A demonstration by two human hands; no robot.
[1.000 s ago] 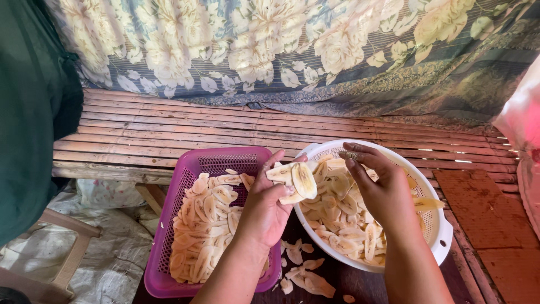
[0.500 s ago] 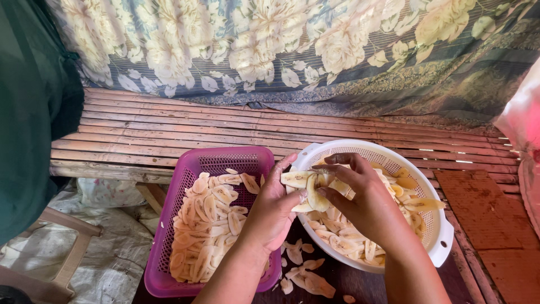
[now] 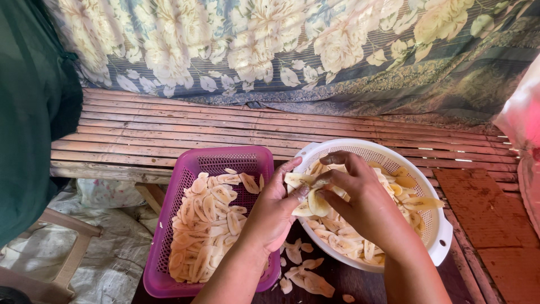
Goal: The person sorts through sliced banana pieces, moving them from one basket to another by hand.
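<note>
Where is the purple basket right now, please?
In the head view the purple basket sits lower left of centre, against the bench, directly left of the white colander, with the left hand over its right edge.

one purple basket point(image 3: 185, 180), one white colander point(image 3: 441, 239), two hands point(image 3: 315, 200)

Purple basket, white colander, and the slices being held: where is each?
Purple basket point(image 3: 169, 219): head view, on its left wall.
White colander point(image 3: 388, 151): head view, on its far rim.
Held banana slices point(image 3: 315, 204): head view, on the lowest slice.
</note>
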